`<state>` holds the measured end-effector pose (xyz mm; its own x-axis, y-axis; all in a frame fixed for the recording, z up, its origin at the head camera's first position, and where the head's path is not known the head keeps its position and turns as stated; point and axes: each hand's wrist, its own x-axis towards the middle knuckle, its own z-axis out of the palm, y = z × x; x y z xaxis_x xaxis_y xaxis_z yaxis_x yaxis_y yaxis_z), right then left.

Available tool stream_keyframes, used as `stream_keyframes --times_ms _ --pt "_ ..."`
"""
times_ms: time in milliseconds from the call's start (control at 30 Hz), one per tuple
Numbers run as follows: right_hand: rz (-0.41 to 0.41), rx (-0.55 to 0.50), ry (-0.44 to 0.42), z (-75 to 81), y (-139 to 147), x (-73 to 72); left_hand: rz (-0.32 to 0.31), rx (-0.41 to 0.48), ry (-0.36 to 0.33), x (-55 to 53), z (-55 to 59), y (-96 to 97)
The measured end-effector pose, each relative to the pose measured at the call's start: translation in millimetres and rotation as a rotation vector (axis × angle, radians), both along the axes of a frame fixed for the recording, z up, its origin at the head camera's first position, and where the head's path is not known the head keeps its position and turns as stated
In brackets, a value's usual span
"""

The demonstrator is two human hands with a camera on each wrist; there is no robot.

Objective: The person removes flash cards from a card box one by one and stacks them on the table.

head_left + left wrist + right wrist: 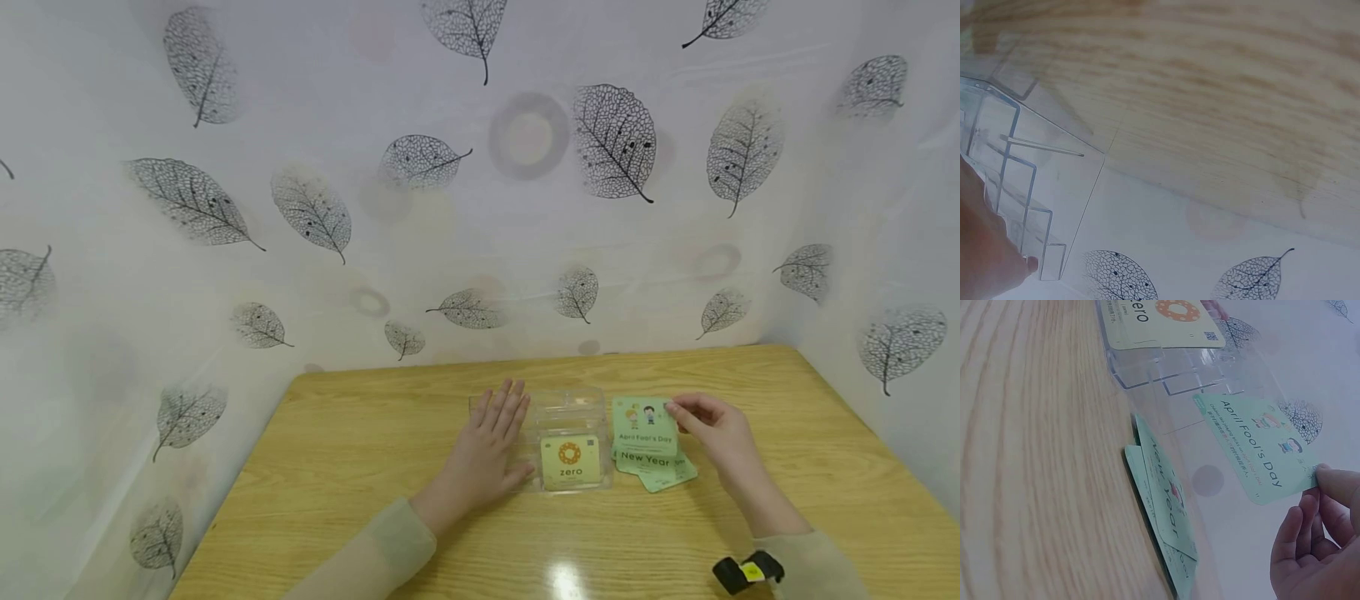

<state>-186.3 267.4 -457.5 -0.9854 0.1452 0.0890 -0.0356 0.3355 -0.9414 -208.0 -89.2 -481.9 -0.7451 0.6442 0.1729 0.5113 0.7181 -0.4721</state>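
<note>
A clear plastic tiered card holder [567,401] stands on the table, with a yellow "zero" card [572,463] in its front slot. My left hand [486,446] rests against the holder's left side, fingers straight. Between thumb and fingertips, my right hand [712,429] pinches the corner of a green "April Fool's Day" card [1254,447]. That card is raised off the table, to the right of the holder. Below it lies a small pile of green cards, a "New Year" card [1169,500] on top.
The wooden table [337,467] ends at a pale curtain [450,233] printed with leaves, which hangs at the back and both sides. A black strap with a yellow label [752,572] is on my right wrist.
</note>
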Motion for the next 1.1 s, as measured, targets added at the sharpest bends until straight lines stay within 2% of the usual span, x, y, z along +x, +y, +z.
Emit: stream_keyframes --times_ms 567,867,1100 --pt "0.004 0.042 -0.105 -12.6 4.4 -1.6 0.004 -0.026 0.025 -1.4 -1.2 0.2" --pt "0.038 0.031 -0.160 -18.7 7.4 -4.2 0.011 -0.030 0.000 -0.7 0.2 0.9" --pt "0.039 0.036 -0.184 -24.4 8.6 -7.6 0.013 -0.038 0.010 -0.3 1.0 1.3"
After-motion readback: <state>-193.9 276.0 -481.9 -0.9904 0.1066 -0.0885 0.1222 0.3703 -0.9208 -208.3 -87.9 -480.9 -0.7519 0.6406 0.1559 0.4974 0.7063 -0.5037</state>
